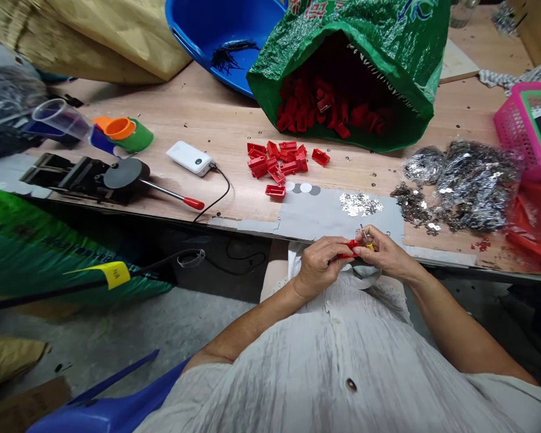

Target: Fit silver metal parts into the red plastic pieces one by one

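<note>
My left hand (320, 264) is closed on a small red plastic housing (350, 246), held just off the table's front edge above my lap. Close against it, my right hand (385, 252) grips a small yellow-handled tool (368, 243) whose thin metal end points up. The right fingertips also meet the red housing; the exact contact is hidden by the fingers. Beyond my hands, a pile of small shiny metal plates (360, 204) lies on a grey sheet (306, 216). Several more red housings (277, 161) are heaped to the left of the plates.
A green woven sack (388, 36) full of red housings gapes at the back. Bagged metal parts (478, 180) and a pink basket (514, 126) stand right. Leftward are a white power bank (189, 157) with its cable and a lever-handled press (126, 174). Behind is a blue basin (184, 30).
</note>
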`<state>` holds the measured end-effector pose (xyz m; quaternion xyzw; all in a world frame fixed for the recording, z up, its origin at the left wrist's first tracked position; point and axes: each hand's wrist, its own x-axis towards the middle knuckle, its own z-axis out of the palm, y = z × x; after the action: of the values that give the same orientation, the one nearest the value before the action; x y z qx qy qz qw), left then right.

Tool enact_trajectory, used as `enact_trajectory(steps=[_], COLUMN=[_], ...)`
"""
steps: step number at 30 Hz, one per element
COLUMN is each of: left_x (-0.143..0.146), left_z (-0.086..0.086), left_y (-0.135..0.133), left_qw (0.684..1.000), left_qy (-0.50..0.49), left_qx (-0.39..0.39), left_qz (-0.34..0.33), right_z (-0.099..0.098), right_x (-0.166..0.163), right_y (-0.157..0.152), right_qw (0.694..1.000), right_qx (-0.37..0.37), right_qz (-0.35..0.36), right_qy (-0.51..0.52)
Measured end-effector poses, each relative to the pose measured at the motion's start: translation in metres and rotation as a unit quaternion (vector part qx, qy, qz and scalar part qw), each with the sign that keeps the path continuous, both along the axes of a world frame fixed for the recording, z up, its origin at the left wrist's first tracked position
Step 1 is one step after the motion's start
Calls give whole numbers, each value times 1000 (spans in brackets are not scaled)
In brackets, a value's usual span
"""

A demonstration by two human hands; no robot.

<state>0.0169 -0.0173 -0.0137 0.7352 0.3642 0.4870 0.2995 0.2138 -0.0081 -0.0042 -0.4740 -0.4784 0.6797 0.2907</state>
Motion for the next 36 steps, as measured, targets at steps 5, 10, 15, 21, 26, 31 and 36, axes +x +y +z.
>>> enact_trajectory(steps=[5,10,15,21,26,31,36], left_x=[-1,-5,-10,-12,-12,-11,-10], left_z=[3,5,-5,-12,-10,-9,-10], left_y=[-2,0,7,12,13,13,13], left_qw=[1000,996,965,876,850,861,861], left_qy=[-21,-74,-176,-315,-342,-318,-320], left_qx=[14,-16,-188,-363,-399,-395,-393], left_qz=[-17,-45,-46,-32,-45,-41,-38], right_z=[4,1,-4,-8,-10,-12,-19], right_x=[2,0,10,51,51,39,37], right_y=[-3,-6,6,46,60,60,64], right_qw=[998,995,999,845,818,824,820], right_qx=[-36,-62,22,264,293,296,293], right_qz=[4,7,-2,-134,-78,-71,-63], right_qy=[44,83,-37,-445,-490,-478,-488])
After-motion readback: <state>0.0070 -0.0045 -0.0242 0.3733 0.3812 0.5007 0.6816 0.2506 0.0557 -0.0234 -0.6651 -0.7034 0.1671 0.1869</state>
